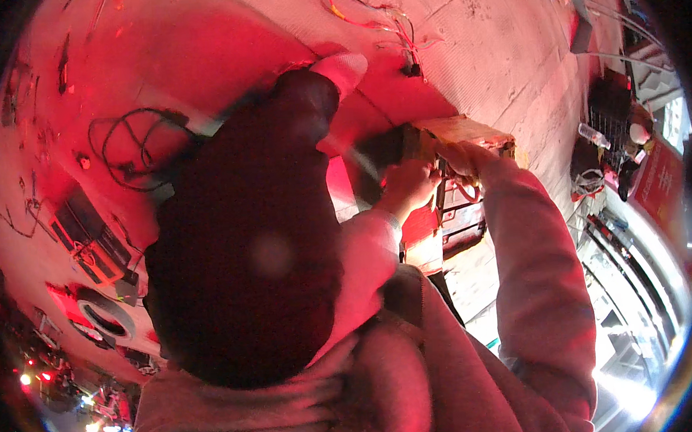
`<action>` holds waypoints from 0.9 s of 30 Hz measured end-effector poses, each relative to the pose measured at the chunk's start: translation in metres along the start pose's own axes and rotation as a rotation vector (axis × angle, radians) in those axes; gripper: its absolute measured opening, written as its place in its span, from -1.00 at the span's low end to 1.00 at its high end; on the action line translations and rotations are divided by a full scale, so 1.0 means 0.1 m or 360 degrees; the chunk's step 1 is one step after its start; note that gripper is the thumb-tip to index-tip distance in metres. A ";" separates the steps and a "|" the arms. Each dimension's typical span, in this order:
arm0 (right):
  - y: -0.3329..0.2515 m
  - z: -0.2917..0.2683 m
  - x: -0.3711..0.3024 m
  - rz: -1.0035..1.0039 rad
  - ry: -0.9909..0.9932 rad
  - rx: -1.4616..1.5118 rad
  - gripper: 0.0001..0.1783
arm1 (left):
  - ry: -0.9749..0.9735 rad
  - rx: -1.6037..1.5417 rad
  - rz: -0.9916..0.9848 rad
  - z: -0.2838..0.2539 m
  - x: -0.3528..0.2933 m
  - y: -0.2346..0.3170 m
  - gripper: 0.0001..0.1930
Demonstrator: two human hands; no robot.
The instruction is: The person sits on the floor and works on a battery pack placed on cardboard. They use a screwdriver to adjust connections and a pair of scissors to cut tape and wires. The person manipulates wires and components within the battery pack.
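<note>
Against the red-lit floor (501, 51), the left hand (412, 184) and right hand (473, 161) are at the edge of a tan-topped box (477, 128) — what either grip grasps cannot be told — and bracing it should steady the fingers.

The scene is viewed from above by a head-worn fisheye camera, faced down toward the left hand (411, 185) and right hand (466, 161) at close range; much of the centre-left is blocked by a nearer dark shape (247, 243), perhaps a head.
</note>
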State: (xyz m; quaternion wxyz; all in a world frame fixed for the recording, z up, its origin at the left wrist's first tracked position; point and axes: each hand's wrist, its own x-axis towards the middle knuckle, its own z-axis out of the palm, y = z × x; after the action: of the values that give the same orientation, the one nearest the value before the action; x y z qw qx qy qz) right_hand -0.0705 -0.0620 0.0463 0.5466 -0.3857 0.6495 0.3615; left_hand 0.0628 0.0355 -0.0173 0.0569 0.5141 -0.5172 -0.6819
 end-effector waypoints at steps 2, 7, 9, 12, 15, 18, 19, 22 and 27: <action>-0.04 -0.04 -0.05 -0.0032 0.0015 -0.0018 -0.23 | 0.0039 -0.0016 -0.0006 0.00 0.00 0.01 -0.62; -0.02 -0.05 -0.17 0.0128 0.0022 0.0112 -0.30 | 0.0043 0.0035 -0.0005 0.02 0.03 0.06 -0.64; 0.06 -0.04 -0.23 -0.0011 -0.0175 0.0326 -0.34 | 0.0092 0.0087 -0.0013 0.04 0.04 0.10 -0.65; 0.18 0.01 -0.31 0.0089 -0.0144 0.0705 -0.39 | 0.0213 0.0216 -0.0047 0.08 0.06 0.17 -0.66; 0.27 0.03 -0.35 0.0099 -0.0078 0.0798 -0.34 | 0.0360 0.0354 -0.0136 0.12 0.13 0.26 -0.67; 0.28 0.00 -0.33 0.0113 -0.0080 0.0664 -0.28 | 0.0320 0.0361 -0.0242 0.15 0.21 0.26 -0.68; 0.28 -0.02 -0.32 0.0120 -0.0111 0.0607 -0.27 | 0.0227 0.0327 -0.0272 0.15 0.24 0.24 -0.69; 0.23 -0.06 -0.22 0.0183 -0.0214 0.0587 -0.28 | 0.0253 0.0392 -0.0065 0.11 0.28 0.08 -0.71; 0.11 -0.07 -0.05 0.0201 -0.0169 0.0376 -0.30 | 0.0348 0.0357 0.0146 -0.03 0.29 -0.06 -0.71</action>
State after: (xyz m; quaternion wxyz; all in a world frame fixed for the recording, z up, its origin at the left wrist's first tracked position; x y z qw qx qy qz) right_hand -0.0826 -0.0630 0.0524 0.5980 -0.2573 0.6807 0.3360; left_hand 0.0546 0.0187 -0.0399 0.0863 0.5641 -0.6037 -0.5566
